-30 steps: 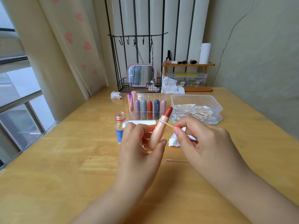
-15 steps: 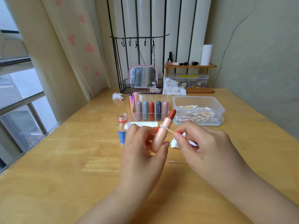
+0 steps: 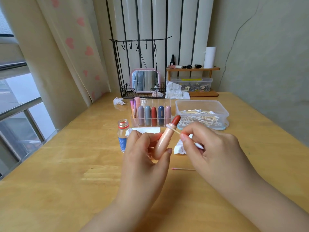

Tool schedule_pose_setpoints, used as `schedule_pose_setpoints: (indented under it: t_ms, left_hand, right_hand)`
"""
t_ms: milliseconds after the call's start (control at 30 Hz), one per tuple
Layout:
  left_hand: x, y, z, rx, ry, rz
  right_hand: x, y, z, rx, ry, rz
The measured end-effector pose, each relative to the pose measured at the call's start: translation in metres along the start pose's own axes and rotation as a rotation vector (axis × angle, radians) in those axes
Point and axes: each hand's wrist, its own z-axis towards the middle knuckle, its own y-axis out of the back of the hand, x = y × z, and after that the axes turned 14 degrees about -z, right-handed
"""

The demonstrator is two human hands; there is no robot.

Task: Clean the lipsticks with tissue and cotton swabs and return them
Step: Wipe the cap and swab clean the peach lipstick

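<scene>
Our left hand [image 3: 143, 153] curls around a peach plastic lipstick tube with a dark red tip [image 3: 165, 139] and holds it up, tilted, over the light wooden table [image 3: 66, 181]. Our right hand [image 3: 209, 148] pinches a thin wooden cotton swab [image 3: 173, 129], and its white end touches the tube's rim just under the red tip. Behind them stands a clear plastic rack with capped lipsticks [image 3: 151, 117]. Beside it sits a clear plastic box of cotton swabs [image 3: 201, 113]. A small open glass bottle [image 3: 123, 134] is near our left hand, and a used pink-tipped swab [image 3: 183, 169] lies on the table.
</scene>
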Motion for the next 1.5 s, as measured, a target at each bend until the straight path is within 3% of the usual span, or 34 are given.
schedule_pose_setpoints:
  t_ms: [200,300,433,600,800,1000,1500]
  left_hand:
    - [-0.001,0.0,0.0,-0.013,-0.001,0.001]
    - [-0.002,-0.001,0.0,-0.001,0.097,-0.1]
    - [-0.004,-0.001,0.003,0.076,0.345,-0.418]
    - [-0.009,-0.004,0.004,0.161,0.52,-0.771]
    - [-0.009,-0.006,0.008,0.154,0.76,-1.139]
    - [-0.009,-0.005,0.006,0.218,0.752,-1.125]
    - [-0.011,-0.003,0.006,0.187,0.739,-1.172]
  right_hand:
    - [0.002,-0.001,-0.001,-0.005,-0.009,-0.013]
    - [0.0,0.0,0.0,-0.022,0.006,0.009]
    - [-0.003,-0.002,-0.002,0.0,0.022,0.027]
    - [-0.01,0.001,0.001,-0.009,-0.016,0.111]
    - [-0.009,-0.005,-0.002,0.034,-0.028,0.114]
    - [-0.007,-0.005,-0.002,0.055,-0.04,0.145]
    - [-0.01,0.001,0.001,-0.021,-0.126,0.236]
